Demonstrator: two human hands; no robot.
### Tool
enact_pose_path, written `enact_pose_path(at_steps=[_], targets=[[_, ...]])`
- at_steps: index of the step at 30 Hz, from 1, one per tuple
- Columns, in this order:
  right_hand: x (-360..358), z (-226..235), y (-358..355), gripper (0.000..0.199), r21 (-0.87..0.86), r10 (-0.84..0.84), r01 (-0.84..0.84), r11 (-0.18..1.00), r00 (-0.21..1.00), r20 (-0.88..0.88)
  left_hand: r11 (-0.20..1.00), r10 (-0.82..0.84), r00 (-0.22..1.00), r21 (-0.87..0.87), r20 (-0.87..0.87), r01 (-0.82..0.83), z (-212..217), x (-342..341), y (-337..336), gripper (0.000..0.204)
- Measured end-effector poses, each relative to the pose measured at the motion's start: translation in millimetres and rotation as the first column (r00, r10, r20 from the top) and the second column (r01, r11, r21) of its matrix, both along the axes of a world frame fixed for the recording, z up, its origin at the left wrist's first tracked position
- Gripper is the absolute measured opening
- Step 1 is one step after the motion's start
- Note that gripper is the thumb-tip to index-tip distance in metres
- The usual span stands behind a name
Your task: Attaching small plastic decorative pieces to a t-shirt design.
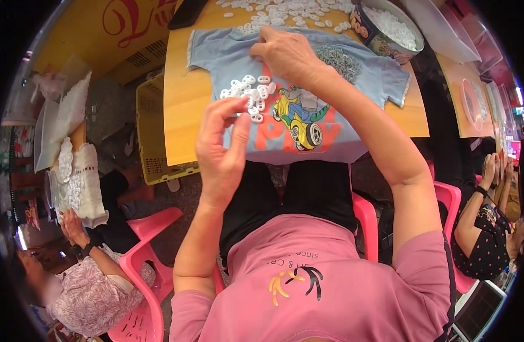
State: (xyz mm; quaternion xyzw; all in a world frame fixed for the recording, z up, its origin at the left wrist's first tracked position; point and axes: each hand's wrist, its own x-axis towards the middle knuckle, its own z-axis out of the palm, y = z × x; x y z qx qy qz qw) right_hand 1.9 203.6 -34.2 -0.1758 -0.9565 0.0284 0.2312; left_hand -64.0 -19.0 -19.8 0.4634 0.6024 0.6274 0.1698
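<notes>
A light blue T-shirt [216, 51] with a printed motorbike picture lies spread on the wooden table. On it sits a small pile of white oval plastic pieces [251, 94] with dark holes. My left hand [222, 154] is beside this pile, thumb and forefinger apart, the fingertips close to the nearest pieces. Further off, my right hand [287, 54] bends over the shirt's far part with its fingers curled together. Whatever those fingers hold is hidden. A heap of small grey metal pieces [339, 62] rests on the shirt right of that hand.
More white pieces [273, 14] are scattered along the table's [182, 114] far side. A round tin [387, 34] full of them stands far right, a dark phone-like object [186, 12] far left. Pink chairs [142, 273] and people sit at both sides; a yellow crate [151, 125] stands left.
</notes>
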Motion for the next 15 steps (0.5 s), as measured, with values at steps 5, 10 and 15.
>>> enact_pose_path(at_steps=[5,10,15], targets=[[-2,-1,0,0.012,0.168,0.085,-0.082,0.982,0.996,-0.012,0.996,-0.083,0.992,-0.023,0.091,0.085,-5,13,4,0.017],[3,-7,-3,0.016,0.204,0.110,-0.096,0.974,0.992,-0.061,0.990,-0.114,0.972,-0.064,0.204,0.130,-9,18,8,0.017],[3,-7,4,0.019,0.207,0.132,-0.108,0.972,0.986,-0.105,0.979,-0.113,0.953,-0.131,0.280,0.154,-10,18,10,0.015]])
